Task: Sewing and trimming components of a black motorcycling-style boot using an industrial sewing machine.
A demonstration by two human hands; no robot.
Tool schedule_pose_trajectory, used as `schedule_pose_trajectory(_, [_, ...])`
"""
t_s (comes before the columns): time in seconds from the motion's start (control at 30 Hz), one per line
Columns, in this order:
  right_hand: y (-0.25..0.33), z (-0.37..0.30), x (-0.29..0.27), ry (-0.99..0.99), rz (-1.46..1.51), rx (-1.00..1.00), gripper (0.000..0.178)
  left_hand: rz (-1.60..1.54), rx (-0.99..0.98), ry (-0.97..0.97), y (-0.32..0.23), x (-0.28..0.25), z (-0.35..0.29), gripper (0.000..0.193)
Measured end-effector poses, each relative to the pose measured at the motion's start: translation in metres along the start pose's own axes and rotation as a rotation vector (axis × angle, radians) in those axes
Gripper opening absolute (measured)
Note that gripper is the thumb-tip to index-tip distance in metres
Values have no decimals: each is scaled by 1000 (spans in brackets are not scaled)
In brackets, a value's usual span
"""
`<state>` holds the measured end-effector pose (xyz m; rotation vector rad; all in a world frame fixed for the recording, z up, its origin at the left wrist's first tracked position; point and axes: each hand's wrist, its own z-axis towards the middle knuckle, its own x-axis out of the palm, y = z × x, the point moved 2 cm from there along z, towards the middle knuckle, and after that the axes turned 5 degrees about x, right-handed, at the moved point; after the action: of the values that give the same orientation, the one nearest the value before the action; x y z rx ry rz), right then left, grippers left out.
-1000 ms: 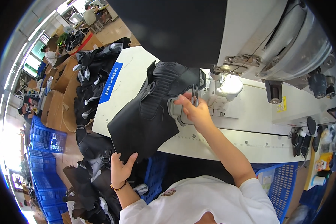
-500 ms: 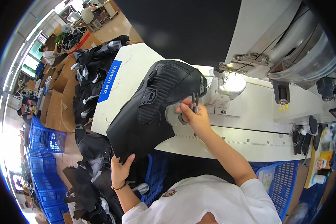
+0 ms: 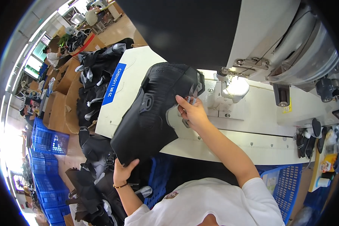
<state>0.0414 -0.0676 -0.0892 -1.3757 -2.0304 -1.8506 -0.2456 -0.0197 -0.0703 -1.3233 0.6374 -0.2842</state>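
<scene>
A black sewn piece (image 3: 139,128) with a ribbed middle and a small buckle (image 3: 147,103) lies tilted on the white sewing machine table (image 3: 133,64). My left hand (image 3: 124,172) grips its near lower corner, thumb on top and fingers partly hidden beneath. By the curved cut-out on its right side, my right hand (image 3: 195,115) is closed around small metal thread snips (image 3: 193,94). Their blades point up and away, over the piece's edge near a small label. The thumb stretches along the black material. A loose thread hangs near the cut-out.
The sewing machine's lit needle area (image 3: 233,88) stands right of the piece, under the large machine head (image 3: 267,49). More black pieces (image 3: 98,83) are heaped left of the table. Blue crates (image 3: 49,139) and cardboard boxes (image 3: 58,109) stand farther left. A blue basket (image 3: 288,188) sits below right.
My right hand has turned and shifted slightly left, with the snips now tilted differently. The black piece has moved a little, its upper part blurred. My left hand keeps its hold.
</scene>
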Motion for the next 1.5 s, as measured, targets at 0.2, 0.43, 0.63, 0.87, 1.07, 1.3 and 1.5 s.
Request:
schedule_pose_trajectory(0.2, [-1,7,7,316,42,-50,21,-316,-23,335,-1,-10,-17,60])
schedule_pose_trajectory(0.43, [13,-13,21,432,62,-78,17,-357,404,113,-43,-45,21,58])
schedule_pose_trajectory(0.63, [13,-35,31,505,-30,-113,29,211,711,-166,-112,-12,101,32])
schedule_pose_trajectory(0.87, [19,-39,29,389,-142,-192,29,321,393,181,-125,18,158,40])
schedule_pose_trajectory(1.07, [22,-73,21,318,-181,-278,30,185,658,73,-131,24,115,43])
schedule_pose_trajectory(1.3, [30,-156,-24,148,-313,-494,21,275,799,373,-165,53,57,42])
schedule_pose_trajectory(1.5, [39,-207,-93,-69,-150,-642,17,297,633,722,-153,108,54,45])
